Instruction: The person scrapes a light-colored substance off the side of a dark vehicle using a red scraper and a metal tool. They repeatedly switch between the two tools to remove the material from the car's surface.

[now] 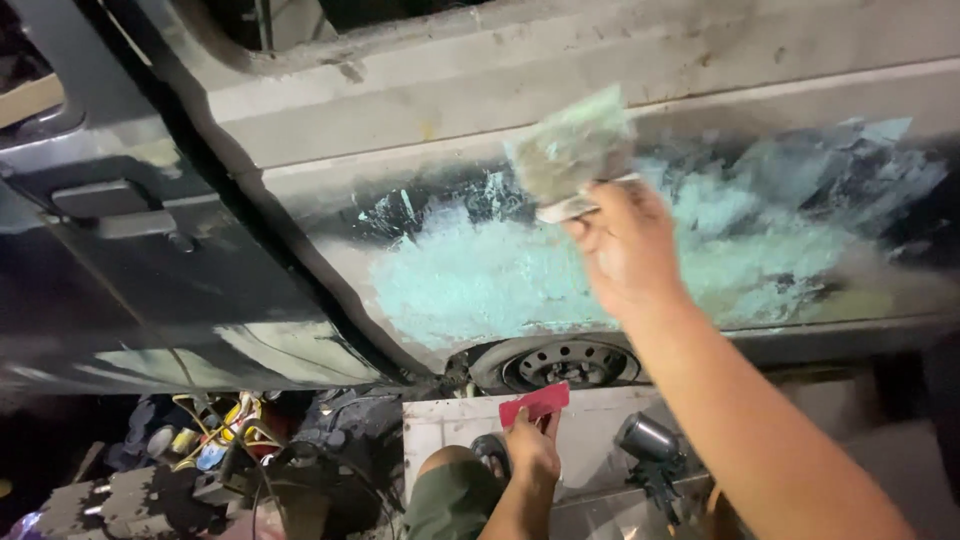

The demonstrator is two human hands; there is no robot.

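The filler-caked spreader (572,155) stood against the car panel (480,120) just above its turquoise filler patch (470,280), gripped by the raised right hand (625,245), while the left hand (533,452) pinched a red card (535,403) far below.

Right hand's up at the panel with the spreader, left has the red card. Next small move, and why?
Probably press the loaded spreader in the right hand down onto the pale green filler patch and drag across: the blade carries filler and is lifted off the panel. The left hand holds the red card low, idle.
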